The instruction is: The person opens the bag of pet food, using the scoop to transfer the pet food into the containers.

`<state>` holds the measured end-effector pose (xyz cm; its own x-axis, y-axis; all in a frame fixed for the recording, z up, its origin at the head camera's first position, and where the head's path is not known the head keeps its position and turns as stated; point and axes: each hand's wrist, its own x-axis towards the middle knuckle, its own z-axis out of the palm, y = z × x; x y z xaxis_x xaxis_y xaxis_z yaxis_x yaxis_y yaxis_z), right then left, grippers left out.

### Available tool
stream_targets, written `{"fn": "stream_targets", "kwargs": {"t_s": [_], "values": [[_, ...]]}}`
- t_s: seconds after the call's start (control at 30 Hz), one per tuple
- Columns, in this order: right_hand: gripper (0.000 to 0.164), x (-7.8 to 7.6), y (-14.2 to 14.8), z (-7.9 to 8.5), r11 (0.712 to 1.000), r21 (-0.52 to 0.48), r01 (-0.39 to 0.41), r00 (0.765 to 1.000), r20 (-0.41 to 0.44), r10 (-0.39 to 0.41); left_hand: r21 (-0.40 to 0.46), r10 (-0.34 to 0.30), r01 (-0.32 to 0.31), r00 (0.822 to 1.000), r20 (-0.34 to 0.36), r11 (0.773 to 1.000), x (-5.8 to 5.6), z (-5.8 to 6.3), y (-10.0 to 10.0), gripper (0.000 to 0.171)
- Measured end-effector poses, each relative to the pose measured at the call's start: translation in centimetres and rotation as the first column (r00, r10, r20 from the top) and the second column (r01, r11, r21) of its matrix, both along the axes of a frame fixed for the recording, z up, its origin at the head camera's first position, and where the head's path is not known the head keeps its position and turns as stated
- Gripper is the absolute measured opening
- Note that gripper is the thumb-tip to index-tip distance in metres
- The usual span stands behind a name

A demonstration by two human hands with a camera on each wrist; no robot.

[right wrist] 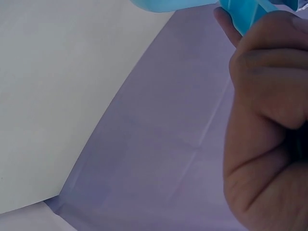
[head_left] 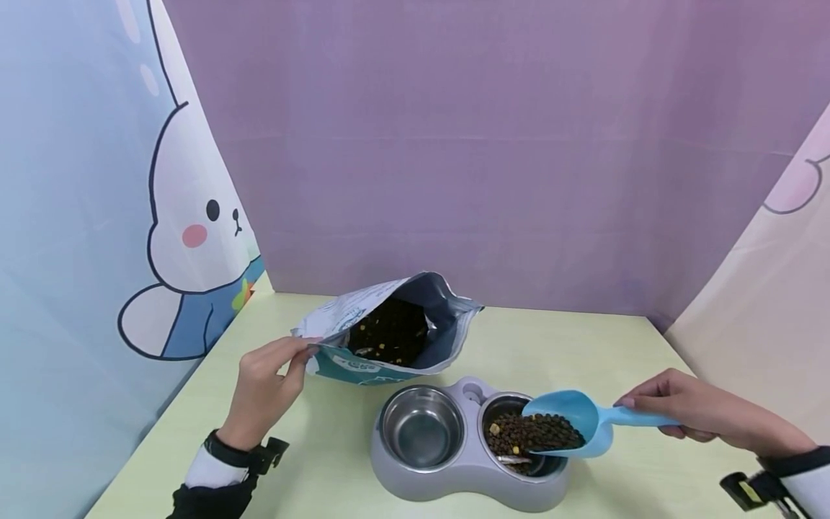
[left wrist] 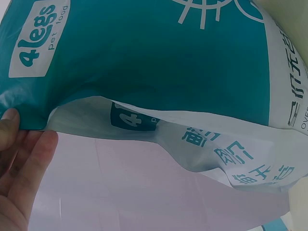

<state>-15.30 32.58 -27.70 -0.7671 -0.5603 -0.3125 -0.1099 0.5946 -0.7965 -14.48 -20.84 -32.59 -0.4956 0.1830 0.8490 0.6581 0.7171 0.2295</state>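
My left hand [head_left: 267, 386] pinches the left corner of an opened pet food bag [head_left: 363, 371], whose mouth gapes toward me with dark kibble [head_left: 389, 333] inside. The left wrist view shows thumb and fingers on the edge of the teal bag [left wrist: 168, 62]. In my right hand [head_left: 700, 409] is the handle of a light blue scoop [head_left: 596, 425], tilted over the right metal bowl [head_left: 551, 468] of a lilac double feeder [head_left: 421, 486]. Brown kibble [head_left: 547, 432] lies in the scoop and in that bowl below. The left metal bowl [head_left: 423, 429] holds no kibble.
The feeder stands on a pale yellow table [head_left: 622, 346], in front of the bag. Behind the table hangs a purple curtain [head_left: 493, 158]. A blue cloth with a cartoon rabbit [head_left: 194, 216] lines the left side, and a pale cloth [head_left: 765, 288] the right.
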Motion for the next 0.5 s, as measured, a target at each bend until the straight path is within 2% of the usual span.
{"fn": "stream_targets", "kwargs": {"t_s": [0.23,0.33,0.5], "values": [[0.022,0.0,-0.6,0.5,0.999,0.034,0.009,0.999,-0.037,-0.008,0.001,0.000,0.000,1.000,-0.004,1.000,-0.1,-0.1,-0.1,0.024],[0.022,0.0,-0.8,0.7,0.999,0.036,-0.012,0.998,-0.060,0.014,0.004,-0.003,0.003,1.000,-0.020,1.000,-0.2,-0.2,-0.1,0.026],[0.023,-0.1,-1.2,1.2,0.999,0.026,-0.029,0.998,-0.048,0.031,0.011,-0.009,0.009,0.999,-0.041,1.000,-0.3,-0.3,0.0,0.029]]}}
